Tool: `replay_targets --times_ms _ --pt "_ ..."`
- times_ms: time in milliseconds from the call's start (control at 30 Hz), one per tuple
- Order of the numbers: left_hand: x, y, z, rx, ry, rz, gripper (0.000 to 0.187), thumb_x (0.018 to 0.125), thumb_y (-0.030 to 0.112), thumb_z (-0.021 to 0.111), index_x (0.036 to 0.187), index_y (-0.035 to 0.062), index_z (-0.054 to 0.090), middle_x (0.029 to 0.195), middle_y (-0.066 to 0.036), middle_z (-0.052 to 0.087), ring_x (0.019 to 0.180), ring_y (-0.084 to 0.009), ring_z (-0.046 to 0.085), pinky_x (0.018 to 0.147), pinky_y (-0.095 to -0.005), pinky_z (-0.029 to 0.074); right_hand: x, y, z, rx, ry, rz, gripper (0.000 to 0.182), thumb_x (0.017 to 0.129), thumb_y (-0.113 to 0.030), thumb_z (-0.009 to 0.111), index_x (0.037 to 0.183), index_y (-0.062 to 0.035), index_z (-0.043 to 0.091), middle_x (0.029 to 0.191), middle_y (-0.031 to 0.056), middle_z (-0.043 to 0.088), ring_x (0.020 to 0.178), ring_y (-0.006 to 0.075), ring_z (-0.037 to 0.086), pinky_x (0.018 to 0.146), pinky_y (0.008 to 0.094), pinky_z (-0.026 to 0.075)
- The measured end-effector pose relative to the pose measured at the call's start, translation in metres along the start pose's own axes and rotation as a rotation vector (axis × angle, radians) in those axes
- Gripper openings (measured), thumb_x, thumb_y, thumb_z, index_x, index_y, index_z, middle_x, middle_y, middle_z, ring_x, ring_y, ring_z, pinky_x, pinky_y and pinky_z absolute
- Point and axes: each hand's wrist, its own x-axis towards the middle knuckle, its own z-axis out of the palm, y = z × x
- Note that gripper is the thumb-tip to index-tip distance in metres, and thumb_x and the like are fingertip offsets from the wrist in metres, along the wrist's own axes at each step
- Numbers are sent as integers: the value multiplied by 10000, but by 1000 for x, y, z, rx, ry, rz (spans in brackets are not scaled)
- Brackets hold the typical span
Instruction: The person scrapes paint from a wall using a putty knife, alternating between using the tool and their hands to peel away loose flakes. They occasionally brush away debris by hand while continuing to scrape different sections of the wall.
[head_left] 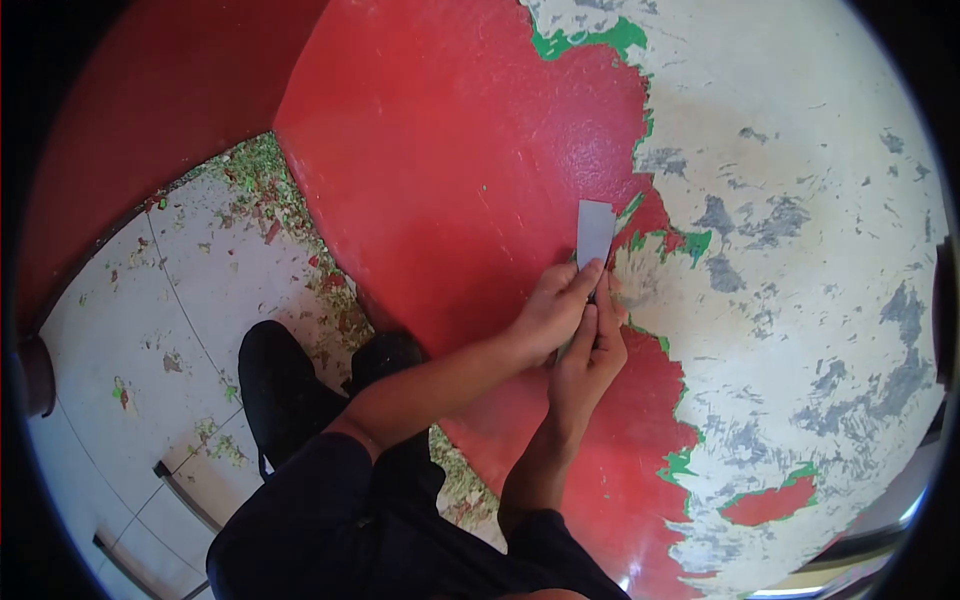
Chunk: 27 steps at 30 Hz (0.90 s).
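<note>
A paint scraper (596,232) with a flat grey metal blade lies against the red painted wall (450,180), its blade edge beside a ragged border of paint. My left hand (553,308) is closed around it, with the thumb along the base of the blade. Just below, my right hand (590,358) is also closed on the scraper, fingers pointing up toward the blade. Most of the handle is hidden by my hands. A loose green-edged flake (628,213) stands out at the blade's right side.
Right of the border, the wall shows a pale stripped surface (760,330) with grey patches and a leftover red piece (770,502). Paint chips (262,175) lie along the wall's foot on the white tiled floor (110,280). My dark shoe (275,370) stands near them.
</note>
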Motion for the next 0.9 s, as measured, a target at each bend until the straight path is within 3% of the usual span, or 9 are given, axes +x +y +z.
replay_targets --times_ms 67,100,167,267,367,467,567,733,900 --pt "-1 3 -1 75 -5 16 411 1067 344 381 993 -9 580 828 -128 670 743 -185 669 697 -315 552 -5 2 -4 -9 -35 42 373 1008 -59 427 1353 13 549 1128 134 676 991 165 623 842 279 494" --pt "-4 -8 -9 108 -44 35 398 1066 327 389 982 -7 587 823 -125 668 708 -164 655 668 -302 546 -16 -1 -9 162 -93 257 373 1019 -69 413 1360 4 546 1046 111 677 831 139 637 696 255 510" --pt "14 -18 -18 249 -16 146 395 1066 324 390 981 -9 586 817 -127 667 718 -162 657 659 -298 545 1 14 8 74 21 -63 370 1025 -80 408 1359 -8 550 936 75 658 679 97 583 564 235 463" --pt "12 19 -3 170 -49 68 386 1065 311 394 981 -13 584 807 -128 669 730 -165 662 651 -298 545 4 -6 14 158 63 179 369 996 -15 427 1341 43 542 1146 145 670 945 155 632 715 265 521" --pt "10 32 -3 146 -106 3 393 1065 311 393 987 -20 590 812 -124 677 741 -169 667 679 -299 543 2 -21 14 165 67 234 377 998 -21 431 1357 17 541 905 75 675 692 98 604 569 228 477" --pt "0 17 -15 181 -153 -52 416 1066 327 384 991 -24 596 822 -130 682 756 -171 672 703 -301 545 -12 -17 11 286 29 285 378 1029 -73 393 1375 -34 541 752 12 604 488 29 457 403 197 343" --pt "5 44 -4 190 -106 -77 418 1064 330 390 990 -24 599 830 -142 684 777 -178 676 717 -299 550 3 -26 8 405 -3 305 379 1024 -61 397 1373 -30 542 751 16 605 489 31 460 406 198 347" --pt "3 35 -11 203 -93 -113 404 1063 320 397 1006 -22 605 827 -146 682 765 -183 676 703 -299 551 -8 -18 9 183 22 308 390 990 -22 457 1370 -20 546 983 103 688 801 84 585 697 235 479" --pt "19 59 -3 245 -76 -56 404 1061 321 404 1015 -27 605 830 -157 686 750 -181 675 683 -305 557 5 -15 26 166 124 134 362 1009 -40 447 1351 -13 564 883 18 655 644 25 512 523 196 398"
